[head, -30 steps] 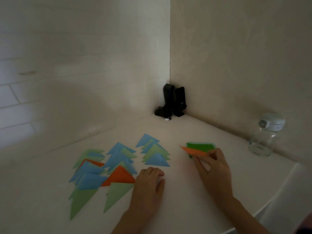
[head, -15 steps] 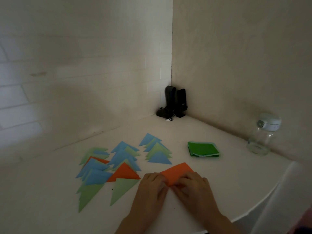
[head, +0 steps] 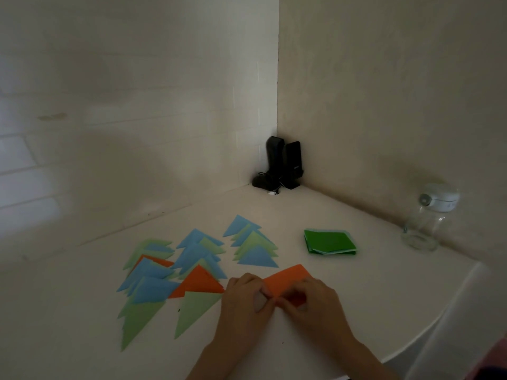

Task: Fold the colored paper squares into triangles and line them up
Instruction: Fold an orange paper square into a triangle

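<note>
**Both grips on the orange sheet**

Head view: The left hand (head: 245,298) has its grip closed on the near left edge of the orange paper square (head: 288,278), fingers curled and pinching it. The right hand (head: 312,305) does the same at the sheet's near right part, fingertips bent down onto the paper, so the two hands meet knuckle to knuckle over it. The sheet lies on the white desk (head: 356,297) at about 6 o'clock, its far corner pointing toward 12.

At 9 o'clock of the hands lie the folded triangles (head: 197,264), blue, light green and orange, overlapping in three rough columns that run from 6 toward 12. The nearest orange one lies just beside the left hand.

At 1 o'clock, apart from the hands, sits the stack of unfolded squares (head: 329,241), dark green on top. A clear glass jar (head: 424,220) with a white lid stands at 3 o'clock by the wall. Two black speakers (head: 282,163) stand in the corner at 12 o'clock.
</note>
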A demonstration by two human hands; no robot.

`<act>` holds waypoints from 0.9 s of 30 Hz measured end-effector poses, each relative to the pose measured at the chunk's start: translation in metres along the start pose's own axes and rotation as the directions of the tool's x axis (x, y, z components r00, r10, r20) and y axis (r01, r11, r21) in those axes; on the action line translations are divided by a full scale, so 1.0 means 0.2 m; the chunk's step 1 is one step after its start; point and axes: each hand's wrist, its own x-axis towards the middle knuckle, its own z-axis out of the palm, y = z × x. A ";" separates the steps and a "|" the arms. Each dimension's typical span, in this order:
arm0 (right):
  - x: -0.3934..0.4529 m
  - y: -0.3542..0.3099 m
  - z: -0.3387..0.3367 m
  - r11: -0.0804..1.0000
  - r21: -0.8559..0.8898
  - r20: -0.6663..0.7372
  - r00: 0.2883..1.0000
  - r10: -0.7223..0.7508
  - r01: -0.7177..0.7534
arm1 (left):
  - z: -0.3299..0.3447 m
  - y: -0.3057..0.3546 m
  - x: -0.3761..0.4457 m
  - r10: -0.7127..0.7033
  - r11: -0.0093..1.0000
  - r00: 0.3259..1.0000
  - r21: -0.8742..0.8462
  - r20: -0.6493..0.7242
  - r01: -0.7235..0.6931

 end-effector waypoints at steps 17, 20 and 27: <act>0.07 -0.03 -0.11 0.965 0.171 0.326 0.936 0.136 -0.200 | -0.02 -0.03 0.01 -0.047 0.982 0.998 -0.187 -0.037 0.039; 0.06 -0.01 -0.13 0.963 0.227 0.337 0.939 0.064 -0.148 | -0.02 -0.04 0.00 -0.086 0.978 0.996 -0.194 -0.032 0.079; 0.01 -0.02 -0.09 0.977 0.175 0.195 0.977 0.087 -0.122 | -0.07 -0.03 -0.01 -0.089 0.973 0.994 -0.210 0.058 0.099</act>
